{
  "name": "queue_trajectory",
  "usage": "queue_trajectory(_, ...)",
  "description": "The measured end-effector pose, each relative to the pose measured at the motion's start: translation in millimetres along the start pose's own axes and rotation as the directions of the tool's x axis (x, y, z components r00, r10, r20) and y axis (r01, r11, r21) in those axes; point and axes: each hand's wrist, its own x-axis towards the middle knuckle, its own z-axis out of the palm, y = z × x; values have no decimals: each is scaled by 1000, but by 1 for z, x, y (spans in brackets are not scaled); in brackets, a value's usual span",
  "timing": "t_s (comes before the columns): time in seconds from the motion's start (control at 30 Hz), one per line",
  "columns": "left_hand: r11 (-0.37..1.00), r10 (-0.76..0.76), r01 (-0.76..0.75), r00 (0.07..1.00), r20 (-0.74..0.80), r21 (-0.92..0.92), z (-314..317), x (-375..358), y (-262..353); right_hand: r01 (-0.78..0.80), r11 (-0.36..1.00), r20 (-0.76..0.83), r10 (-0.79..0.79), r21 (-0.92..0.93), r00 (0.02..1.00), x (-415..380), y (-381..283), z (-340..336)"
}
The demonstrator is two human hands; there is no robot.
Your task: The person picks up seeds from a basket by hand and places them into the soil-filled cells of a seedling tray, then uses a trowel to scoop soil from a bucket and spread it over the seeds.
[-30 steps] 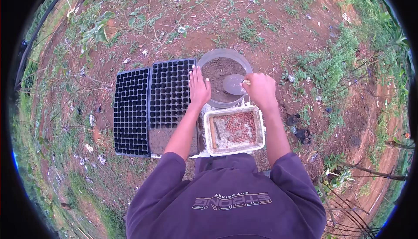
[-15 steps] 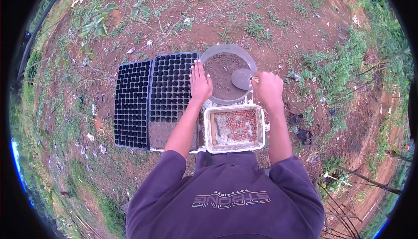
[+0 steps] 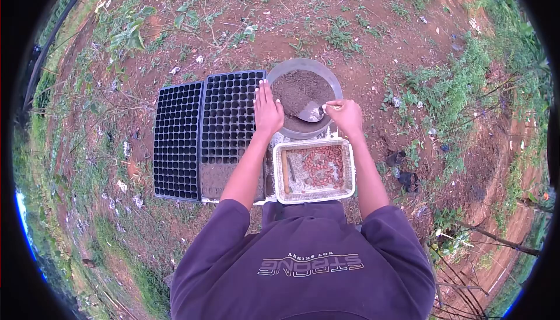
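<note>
My right hand (image 3: pixel 345 114) is closed around the handle of a trowel (image 3: pixel 311 112), whose metal blade dips into dark soil (image 3: pixel 303 84). The soil lies in a round, translucent basin (image 3: pixel 334 81). My left hand (image 3: pixel 268 110) rests flat, its fingers stretched out, between the basin's left side and the right edge of a black seedling tray (image 3: pixel 233 110). Many cells of this tray look unfilled or only partly filled; its near end is covered with soil (image 3: pixel 220 180).
A second black seedling tray (image 3: pixel 177 139) lies alongside on the left. Nearer my body, a foil pan (image 3: pixel 352 168) holds reddish-brown seeds (image 3: pixel 324 165) and a thin stick-like piece (image 3: pixel 291 169). Weeds and bare earth surround everything; dark shoes (image 3: pixel 408 181) lie at right.
My right hand has moved left and slightly down, pushing the trowel blade lower into the soil in the basin. The left hand has stayed in place.
</note>
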Motion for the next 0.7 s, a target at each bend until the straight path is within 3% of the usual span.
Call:
queue_trajectory(0.17, 1000, -7, 7, 1000, 7, 5, -1, 0, 1, -13, 997, 42, 16, -81, 999, -13, -17, -5)
queue_trajectory(0.27, 1000, -12, 12, 1000, 12, 13, 0, -1, -1, 56, 989, 45, -50, -134, 998, -24, -21, -15)
queue_trajectory(0.47, 1000, -10, 10, 1000, 11, -4, -2, -2, 1, 26, 997, -23, -27, -70, 999, -33, -9, -19)
queue_trajectory(0.53, 1000, -1, 1, 1000, 7, 5, -3, -3, 1, 142, 987, -174, -153, -75, 973, -39, -6, -19)
queue_trajectory(0.67, 999, 40, -40, 999, -15, 16, -4, -6, -2, 188, 979, -235, -202, -81, 951, -48, -10, -25)
queue_trajectory(0.7, 998, 59, -59, 998, -29, -6, -3, -7, -3, 140, 987, -237, -154, -73, 959, -51, -14, -28)
